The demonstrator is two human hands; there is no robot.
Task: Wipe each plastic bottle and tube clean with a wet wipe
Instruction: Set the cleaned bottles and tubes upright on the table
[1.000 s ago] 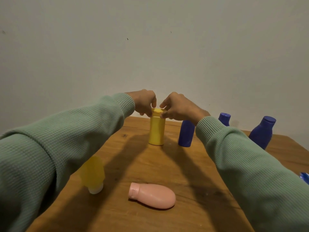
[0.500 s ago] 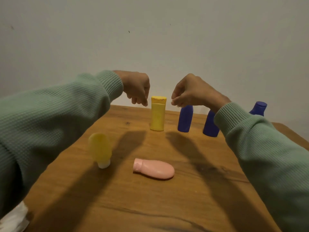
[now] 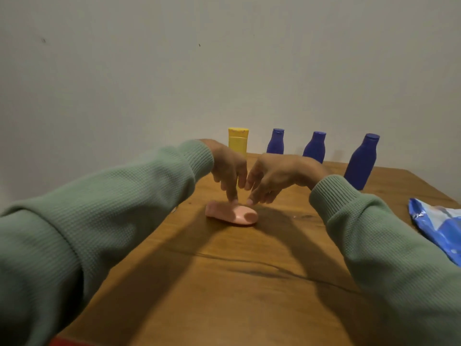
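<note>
The pink bottle (image 3: 232,215) lies on its side mid-surface (image 3: 224,283). The left hand (image 3: 228,168) touches it with a straight fingertip and the right hand (image 3: 272,178) hovers beside it; both are loose and grip nothing. No wipe shows, so wiping it looks unstarted. At the far edge stand one yellow bottle (image 3: 238,141) and three blue bottles (image 3: 275,142) (image 3: 314,147) (image 3: 361,162). One blue packet (image 3: 439,228) lies right.

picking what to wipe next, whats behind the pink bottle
The left hand and right hand reach down at its far side. Further back stand a yellow tube and three blue bottles; the hands hide the tube's lower part and two bottles' bases.
</note>
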